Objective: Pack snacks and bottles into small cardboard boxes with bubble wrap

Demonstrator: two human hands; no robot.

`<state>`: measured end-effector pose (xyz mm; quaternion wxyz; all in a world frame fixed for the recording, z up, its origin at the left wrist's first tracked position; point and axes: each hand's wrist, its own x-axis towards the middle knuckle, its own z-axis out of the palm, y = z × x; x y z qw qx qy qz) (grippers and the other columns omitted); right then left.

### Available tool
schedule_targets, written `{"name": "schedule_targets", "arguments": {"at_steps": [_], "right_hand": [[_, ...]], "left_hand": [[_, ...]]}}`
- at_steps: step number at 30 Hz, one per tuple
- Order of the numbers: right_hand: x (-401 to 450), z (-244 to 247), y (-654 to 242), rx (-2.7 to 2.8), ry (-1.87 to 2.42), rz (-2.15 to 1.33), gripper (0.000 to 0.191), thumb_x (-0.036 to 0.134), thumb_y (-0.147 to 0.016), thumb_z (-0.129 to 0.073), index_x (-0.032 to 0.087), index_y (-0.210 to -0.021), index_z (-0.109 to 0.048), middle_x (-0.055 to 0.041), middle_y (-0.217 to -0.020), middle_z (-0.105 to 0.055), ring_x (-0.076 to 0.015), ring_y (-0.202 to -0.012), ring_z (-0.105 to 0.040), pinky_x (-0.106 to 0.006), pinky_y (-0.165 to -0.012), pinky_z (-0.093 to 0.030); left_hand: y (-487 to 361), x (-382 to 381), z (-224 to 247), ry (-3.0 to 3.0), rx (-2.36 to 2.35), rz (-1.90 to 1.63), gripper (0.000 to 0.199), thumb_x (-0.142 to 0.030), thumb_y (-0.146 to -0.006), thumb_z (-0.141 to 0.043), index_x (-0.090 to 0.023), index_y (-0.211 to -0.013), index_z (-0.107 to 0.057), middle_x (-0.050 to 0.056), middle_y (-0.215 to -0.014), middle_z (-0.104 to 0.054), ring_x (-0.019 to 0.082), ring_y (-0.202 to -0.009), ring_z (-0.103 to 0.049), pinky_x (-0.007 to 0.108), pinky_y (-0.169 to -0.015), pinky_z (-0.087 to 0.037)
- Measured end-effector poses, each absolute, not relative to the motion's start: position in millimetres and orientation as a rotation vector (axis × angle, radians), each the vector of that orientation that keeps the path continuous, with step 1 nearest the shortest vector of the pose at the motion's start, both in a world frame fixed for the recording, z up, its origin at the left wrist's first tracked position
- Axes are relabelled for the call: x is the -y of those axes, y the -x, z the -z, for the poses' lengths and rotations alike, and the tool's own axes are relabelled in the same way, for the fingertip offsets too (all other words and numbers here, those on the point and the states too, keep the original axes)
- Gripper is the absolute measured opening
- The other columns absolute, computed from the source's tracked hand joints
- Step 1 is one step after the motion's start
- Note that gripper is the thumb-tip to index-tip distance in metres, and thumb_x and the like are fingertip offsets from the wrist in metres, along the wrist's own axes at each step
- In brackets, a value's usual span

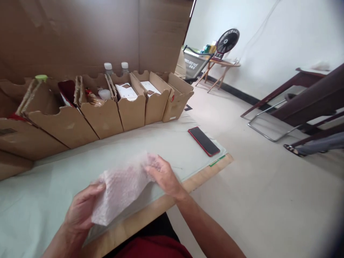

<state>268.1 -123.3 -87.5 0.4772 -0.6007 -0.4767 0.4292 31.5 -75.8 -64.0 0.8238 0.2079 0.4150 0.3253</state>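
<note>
A whitish, translucent sheet that looks like bubble wrap (120, 190) stretches between my two hands, above the front edge of the table (61, 182). My left hand (83, 206) grips its left end, thumb on top and fingers behind. At the other end, my right hand (162, 175) pinches the sheet between thumb and fingers. Motion blurs the sheet's upper edge, and I cannot tell whether anything is wrapped inside. A black-screened phone with a red edge (204, 141) lies flat on the table, to the right of my right hand and farther back.
Several cardboard bins (131, 113) line the table's back, holding white boxes and other items. Two white-capped bottles (108, 67) stand behind them, before a tall cardboard panel (94, 36). Beyond are a fan (228, 41) on a small wooden table and a person's sandaled foot (294, 150).
</note>
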Motion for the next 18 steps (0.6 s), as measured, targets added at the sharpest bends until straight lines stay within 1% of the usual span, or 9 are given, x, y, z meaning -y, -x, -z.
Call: {"name": "schedule_targets", "arguments": {"at_steps": [2,4,6,8,10,12,14,16,18], "right_hand": [[119,89,-277,1.187,1.520,-0.938,0.039,0.042,-0.092,-0.055,0.018,-0.119,-0.068,-0.0075,-0.103,-0.076,-0.0225,-0.092,-0.072,-0.036,-0.084,-0.059],[113,91,-286,1.229,1.574,-0.858,0.035,0.041,-0.092,-0.055,0.018,-0.115,-0.070,-0.0068,-0.100,-0.076,-0.0220,-0.088,-0.072,-0.034,-0.081,-0.058],[107,94,-292,1.300,1.651,-0.763,0.030,0.037,-0.089,-0.059,0.021,-0.111,-0.072,-0.0050,-0.092,-0.077,-0.0222,-0.083,-0.071,-0.034,-0.079,-0.056],[101,96,-301,1.385,1.730,-0.666,0.024,0.032,-0.084,-0.063,0.024,-0.105,-0.074,-0.0018,-0.079,-0.075,-0.0215,-0.073,-0.069,-0.033,-0.075,-0.054],[94,93,-316,1.459,1.787,-0.566,0.023,0.028,-0.080,-0.065,0.026,-0.100,-0.075,0.0001,-0.070,-0.072,-0.0209,-0.064,-0.066,-0.033,-0.070,-0.053],[85,76,-338,1.494,1.815,-0.462,0.021,0.029,-0.081,-0.063,0.025,-0.097,-0.076,-0.0019,-0.074,-0.074,-0.0220,-0.067,-0.067,-0.035,-0.071,-0.053],[69,45,-363,1.530,1.794,-0.306,0.021,0.031,-0.086,-0.061,0.023,-0.097,-0.076,-0.0056,-0.087,-0.077,-0.0242,-0.079,-0.070,-0.038,-0.077,-0.055],[41,5,-387,1.624,1.702,-0.038,0.021,0.031,-0.090,-0.062,0.021,-0.100,-0.077,-0.0066,-0.099,-0.078,-0.0244,-0.090,-0.072,-0.039,-0.084,-0.056],[0,-35,-403,1.747,1.594,0.257,0.019,0.022,-0.092,-0.063,0.019,-0.104,-0.078,-0.0064,-0.105,-0.078,-0.0233,-0.096,-0.073,-0.038,-0.088,-0.056]], "left_hand": [[-22,69,65,-0.581,-1.047,-0.633,0.026,-0.032,-0.058,-0.086,-0.019,-0.078,-0.076,0.004,-0.067,-0.073,0.028,-0.071,-0.073,0.035,-0.065,-0.060],[-12,62,68,-0.767,-1.189,-0.614,0.036,-0.045,-0.063,-0.087,-0.019,-0.083,-0.074,0.002,-0.069,-0.071,0.021,-0.064,-0.067,0.030,-0.060,-0.054],[-4,56,72,-0.995,-1.299,-0.645,0.041,-0.054,-0.067,-0.085,-0.019,-0.083,-0.071,-0.001,-0.067,-0.066,0.015,-0.057,-0.058,0.024,-0.055,-0.044],[5,51,80,-1.242,-1.394,-0.660,0.040,-0.058,-0.071,-0.079,-0.019,-0.079,-0.070,-0.002,-0.065,-0.062,0.014,-0.057,-0.053,0.022,-0.055,-0.039],[15,47,88,-1.446,-1.474,-0.644,0.037,-0.057,-0.072,-0.076,-0.021,-0.077,-0.070,-0.001,-0.066,-0.063,0.017,-0.060,-0.054,0.024,-0.058,-0.039],[29,42,94,-1.598,-1.556,-0.581,0.038,-0.059,-0.072,-0.074,-0.024,-0.087,-0.072,-0.001,-0.068,-0.065,0.021,-0.063,-0.058,0.027,-0.060,-0.042],[43,38,95,-1.743,-1.674,-0.467,0.052,-0.064,-0.075,-0.068,-0.025,-0.108,-0.071,0.001,-0.069,-0.067,0.025,-0.063,-0.062,0.030,-0.061,-0.043],[51,36,93,-1.905,-1.828,-0.391,0.063,-0.066,-0.082,-0.058,-0.021,-0.125,-0.065,0.007,-0.081,-0.071,0.031,-0.073,-0.067,0.037,-0.067,-0.048],[48,37,90,-2.090,-1.913,-0.449,0.062,-0.061,-0.088,-0.049,-0.017,-0.129,-0.063,0.017,-0.102,-0.071,0.038,-0.091,-0.069,0.046,-0.079,-0.052]]}}
